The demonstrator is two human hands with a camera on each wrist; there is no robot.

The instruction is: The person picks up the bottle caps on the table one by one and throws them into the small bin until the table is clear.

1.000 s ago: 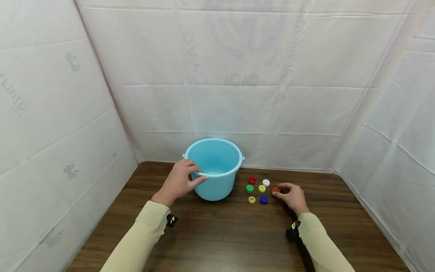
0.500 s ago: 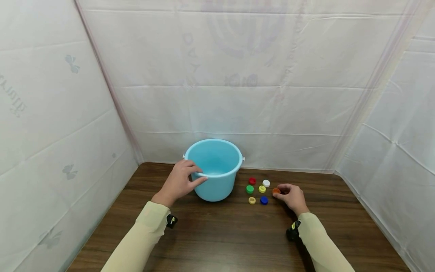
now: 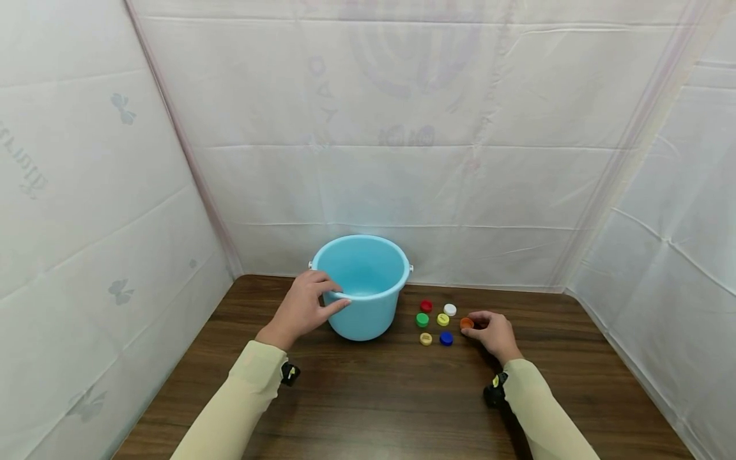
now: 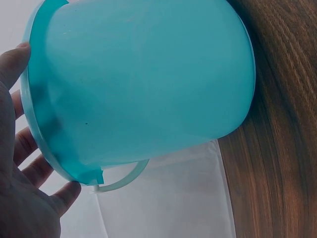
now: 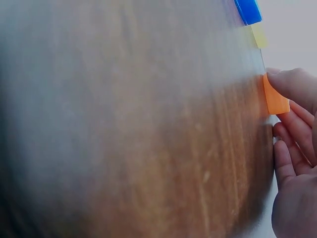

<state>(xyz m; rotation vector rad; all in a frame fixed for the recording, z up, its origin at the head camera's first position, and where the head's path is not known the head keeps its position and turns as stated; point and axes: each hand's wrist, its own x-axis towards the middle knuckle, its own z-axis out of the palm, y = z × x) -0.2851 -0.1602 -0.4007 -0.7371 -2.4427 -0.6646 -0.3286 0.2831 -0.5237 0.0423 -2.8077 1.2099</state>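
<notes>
A light blue bucket (image 3: 365,317) stands upright on the brown wooden table. My left hand (image 3: 305,305) holds its near left rim, thumb on the outside and fingers over the inner side. In the left wrist view the fingers (image 4: 26,146) show behind the rim of the bucket (image 4: 143,79). To the right, my right hand (image 3: 494,333) pinches an orange bottle cap (image 3: 466,324) between thumb and fingers, down at the tabletop. The right wrist view shows the thumb (image 5: 292,84) against the side of the orange cap (image 5: 275,99).
Between bucket and right hand lie several bottle caps: red (image 3: 426,306), white (image 3: 450,310), green (image 3: 422,320), bright yellow (image 3: 443,319), pale yellow (image 3: 425,339) and blue (image 3: 446,338). White sheeting (image 3: 368,128) walls the table at the back and both sides.
</notes>
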